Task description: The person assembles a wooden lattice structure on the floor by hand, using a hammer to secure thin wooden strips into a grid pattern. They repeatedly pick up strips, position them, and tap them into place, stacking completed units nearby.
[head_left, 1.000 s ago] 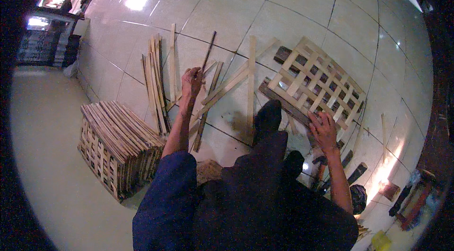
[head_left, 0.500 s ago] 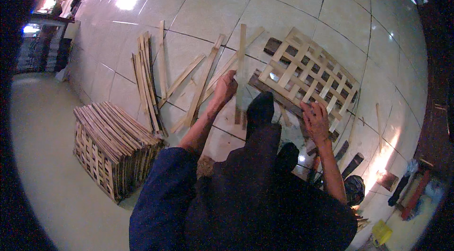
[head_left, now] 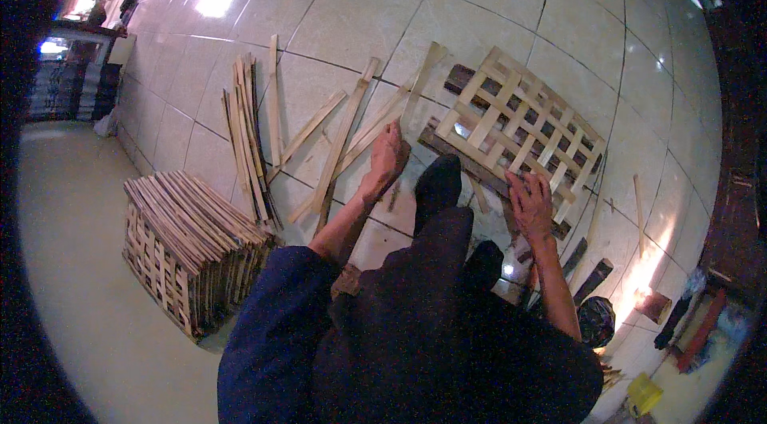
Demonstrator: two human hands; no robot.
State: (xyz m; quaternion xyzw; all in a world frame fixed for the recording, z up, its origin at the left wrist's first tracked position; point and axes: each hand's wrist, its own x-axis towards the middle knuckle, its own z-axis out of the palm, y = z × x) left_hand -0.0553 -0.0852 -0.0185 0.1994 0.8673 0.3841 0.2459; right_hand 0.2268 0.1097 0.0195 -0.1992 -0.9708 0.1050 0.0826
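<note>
My left hand [head_left: 387, 159] is closed around a pale bamboo strip [head_left: 420, 87], which slants up and away past the fingers. My right hand [head_left: 530, 199] grips the near edge of a woven bamboo panel [head_left: 482, 132], fingertips over its outer slats. This open-weave lattice lies on dark wooden bars [head_left: 459, 77]. Other loose bamboo strips [head_left: 345, 136] are spread over the tiles beside my left hand. The right thumb is hardly visible.
A thick stack of woven panels [head_left: 204, 224] stands at left, with a bundle of narrow strips [head_left: 244, 132] beyond it. My dark-covered foot [head_left: 438, 188] is between my hands. Dark-bladed tools [head_left: 593, 278] and a black bag [head_left: 598, 320] lie at right, near a yellow container [head_left: 644, 394].
My left hand has turned and shifted slightly, and the strip in it has swung from nearly upright to a slant, among the loose strips. My right hand stays at the panel's edge.
</note>
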